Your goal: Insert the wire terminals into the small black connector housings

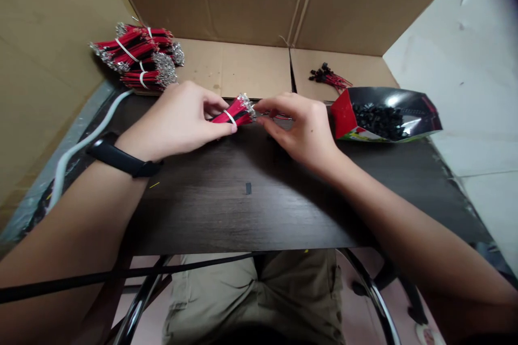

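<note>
My left hand (182, 116) is closed around a bundle of red and black wires (233, 113), which a white tie binds. Silvery crimped metal ends (245, 102) on the bundle point toward my right hand (303, 121). Its thumb and index finger pinch at these ends, with the tips apparently on a wire. Thin reddish wires (282, 116) show in the hollow of my right hand; whether they are held or lie behind it, I cannot tell. Both hands are just above the dark wooden desk (210, 205).
Several tied wire bundles (137, 54) are piled at the back left. Wires with black connectors (329, 76) lie on cardboard (243, 67) at the back right. A cut-open box (343, 116) holds small black pieces (378, 120). A dark scrap (248, 188) lies on the desk.
</note>
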### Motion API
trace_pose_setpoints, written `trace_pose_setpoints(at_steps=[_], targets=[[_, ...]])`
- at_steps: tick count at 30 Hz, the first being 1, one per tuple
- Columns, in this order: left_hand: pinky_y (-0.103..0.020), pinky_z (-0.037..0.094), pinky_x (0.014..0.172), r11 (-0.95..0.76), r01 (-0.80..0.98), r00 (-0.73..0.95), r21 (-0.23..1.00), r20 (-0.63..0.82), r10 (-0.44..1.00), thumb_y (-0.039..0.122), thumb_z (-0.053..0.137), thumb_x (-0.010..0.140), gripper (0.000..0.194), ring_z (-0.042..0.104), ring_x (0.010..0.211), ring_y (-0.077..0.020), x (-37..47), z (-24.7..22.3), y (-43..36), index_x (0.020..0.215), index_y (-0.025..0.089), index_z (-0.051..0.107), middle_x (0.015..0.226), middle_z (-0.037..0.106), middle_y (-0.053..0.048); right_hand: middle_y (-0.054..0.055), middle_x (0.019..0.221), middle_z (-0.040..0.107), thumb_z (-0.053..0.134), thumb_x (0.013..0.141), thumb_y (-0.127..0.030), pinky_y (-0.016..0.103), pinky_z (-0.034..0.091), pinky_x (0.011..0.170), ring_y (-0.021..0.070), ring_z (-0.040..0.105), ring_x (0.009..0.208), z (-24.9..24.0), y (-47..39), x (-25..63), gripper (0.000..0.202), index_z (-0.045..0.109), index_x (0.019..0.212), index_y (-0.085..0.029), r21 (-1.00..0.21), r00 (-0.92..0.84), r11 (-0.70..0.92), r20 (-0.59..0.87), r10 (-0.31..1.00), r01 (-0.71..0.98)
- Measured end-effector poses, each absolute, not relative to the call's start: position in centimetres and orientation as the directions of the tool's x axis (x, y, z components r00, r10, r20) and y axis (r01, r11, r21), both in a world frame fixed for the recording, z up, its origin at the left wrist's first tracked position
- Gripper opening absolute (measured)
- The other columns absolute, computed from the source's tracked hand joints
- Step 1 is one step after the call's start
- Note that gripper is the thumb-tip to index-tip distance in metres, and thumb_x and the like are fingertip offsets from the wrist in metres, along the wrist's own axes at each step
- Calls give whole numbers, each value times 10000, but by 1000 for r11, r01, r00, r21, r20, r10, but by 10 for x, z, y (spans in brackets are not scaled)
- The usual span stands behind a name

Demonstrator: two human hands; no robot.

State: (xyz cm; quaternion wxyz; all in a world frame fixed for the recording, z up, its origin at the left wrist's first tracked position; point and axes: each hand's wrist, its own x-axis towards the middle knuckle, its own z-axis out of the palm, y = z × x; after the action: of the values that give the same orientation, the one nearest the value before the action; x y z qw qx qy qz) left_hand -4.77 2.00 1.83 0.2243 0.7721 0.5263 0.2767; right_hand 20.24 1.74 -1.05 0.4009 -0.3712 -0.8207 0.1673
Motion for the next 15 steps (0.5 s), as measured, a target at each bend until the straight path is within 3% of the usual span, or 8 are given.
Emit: trace_pose_setpoints(at_steps=[3, 6, 12, 15], targets=[[-387, 436, 703, -304, 591, 339, 747, 112, 934, 391, 917, 736, 223, 539, 582, -214, -34, 17, 15, 895, 237, 893, 641, 689, -33, 74, 1132, 804, 708, 983, -195, 434, 503, 950, 268, 697, 1041, -18, 17, 207, 162, 803, 1098, -257, -428, -431, 720, 594, 680, 546], [-383, 418, 686, -291, 541, 353, 789, 100, 930, 400, 925, 737, 253, 486, 558, -195, -31, 14, 15, 931, 240, 900, 630, 642, -23, 84, 1102, 785, 702, 991, -186, 439, 493, 927, 273, 689, 1023, -21, 16, 212, 115, 784, 1041, -248, -379, -450, 746, 619, 644, 547], [-352, 412, 655, -335, 607, 364, 721, 123, 923, 396, 898, 766, 230, 530, 591, -201, -32, 13, 15, 947, 254, 905, 654, 681, -22, 86, 1098, 741, 652, 982, -136, 441, 517, 948, 268, 668, 1036, -17, 13, 212, 133, 713, 932, -242, -480, -422, 733, 606, 674, 482], [-341, 445, 691, -278, 504, 276, 818, 153, 949, 281, 958, 680, 205, 577, 617, -206, -30, 13, 13, 864, 213, 897, 675, 722, -37, 71, 1036, 740, 718, 963, -188, 400, 521, 905, 241, 667, 970, -17, 14, 211, 86, 692, 897, -237, -592, -400, 687, 559, 726, 421]])
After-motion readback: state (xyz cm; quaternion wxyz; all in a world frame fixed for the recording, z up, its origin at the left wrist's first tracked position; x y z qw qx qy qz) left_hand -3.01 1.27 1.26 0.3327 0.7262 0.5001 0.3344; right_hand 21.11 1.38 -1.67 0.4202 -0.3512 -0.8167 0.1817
